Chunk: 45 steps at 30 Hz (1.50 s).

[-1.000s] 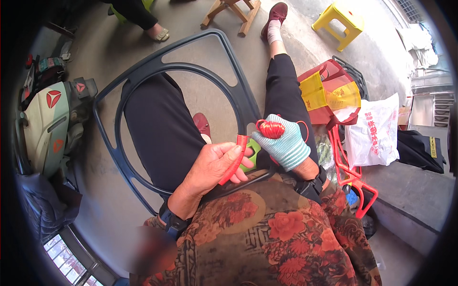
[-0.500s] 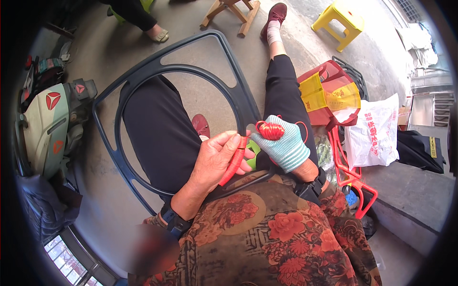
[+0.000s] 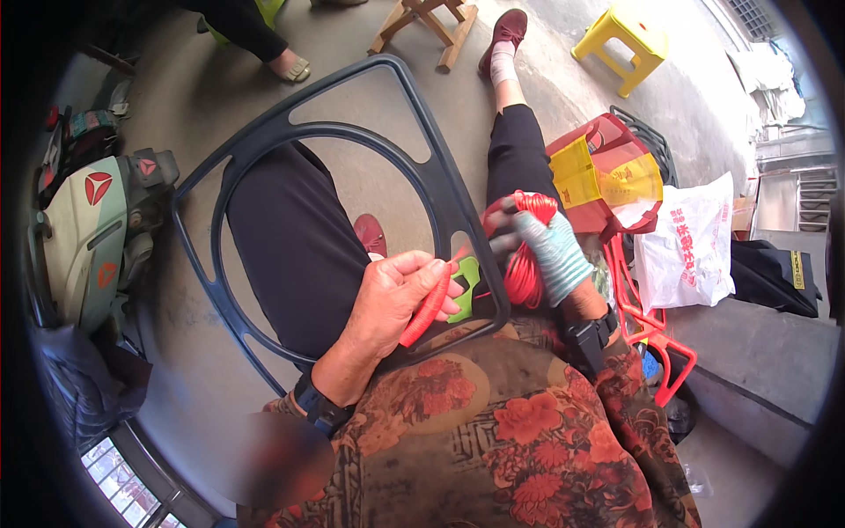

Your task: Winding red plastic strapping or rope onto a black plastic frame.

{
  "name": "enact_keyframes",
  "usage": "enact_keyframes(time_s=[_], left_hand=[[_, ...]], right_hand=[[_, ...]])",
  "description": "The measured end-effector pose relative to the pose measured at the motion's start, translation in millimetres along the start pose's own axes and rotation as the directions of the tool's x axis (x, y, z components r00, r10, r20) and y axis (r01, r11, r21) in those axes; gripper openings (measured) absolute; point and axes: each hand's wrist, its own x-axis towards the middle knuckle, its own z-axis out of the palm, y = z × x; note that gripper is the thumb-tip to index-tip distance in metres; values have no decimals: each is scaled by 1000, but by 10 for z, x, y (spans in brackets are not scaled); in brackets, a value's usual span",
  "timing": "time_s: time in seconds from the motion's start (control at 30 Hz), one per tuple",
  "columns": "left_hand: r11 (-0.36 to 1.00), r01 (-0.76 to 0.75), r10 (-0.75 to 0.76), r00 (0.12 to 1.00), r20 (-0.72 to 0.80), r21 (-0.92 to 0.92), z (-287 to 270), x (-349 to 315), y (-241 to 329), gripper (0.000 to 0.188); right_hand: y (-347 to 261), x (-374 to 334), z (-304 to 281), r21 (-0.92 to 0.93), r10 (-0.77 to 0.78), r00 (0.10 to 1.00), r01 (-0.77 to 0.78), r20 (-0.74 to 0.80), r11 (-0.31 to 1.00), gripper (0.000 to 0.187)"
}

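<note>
A dark grey frame (image 3: 433, 114) with a round ring inside it lies across my lap. Red cord (image 3: 426, 311) is wound in tight coils around the near right part of the ring. My left hand (image 3: 396, 295), bare, pinches the upper end of these coils between thumb and fingers. To the right of the frame's side bar, my right hand (image 3: 554, 251), in a pale striped glove, grips a hank of red cord (image 3: 525, 275). Loops of the hank show above and below its fingers, which are partly blurred.
Something bright green (image 3: 465, 290) shows through the frame. Rightward are a red and yellow bag (image 3: 607, 172), a white plastic bag (image 3: 687, 242) and a grey ledge (image 3: 766, 352). A yellow stool (image 3: 623, 44) and wooden legs (image 3: 431, 31) stand ahead. At left is a pale machine (image 3: 88, 238).
My right hand has moved right, away from the wound coils, and the red hank now hangs in looser loops below it. My left hand has stayed almost in place on the coils.
</note>
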Motion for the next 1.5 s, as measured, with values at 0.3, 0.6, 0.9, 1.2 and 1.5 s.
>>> enact_keyframes(time_s=[0.3, 0.6, 0.9, 1.2, 1.5], left_hand=[[991, -65, 69, 997, -26, 115, 75, -148, 212, 20], [987, 159, -153, 980, 125, -38, 103, -69, 90, 27], [995, 33, -28, 998, 52, -99, 51, 5, -79, 24], [982, -171, 155, 972, -178, -82, 57, -29, -135, 7], [978, -208, 207, 969, -135, 8, 50, -56, -98, 13]], right_hand=[[-177, 112, -99, -883, -582, 741, 462, 334, 82, 34], [84, 454, 522, 277, 41, 952, -129, 303, 952, 41], [-205, 161, 504, 196, 187, 767, -377, 614, 905, 57], [-156, -333, 323, -626, 353, 900, -123, 257, 770, 33], [-65, -278, 393, -299, 199, 953, -126, 229, 946, 32]])
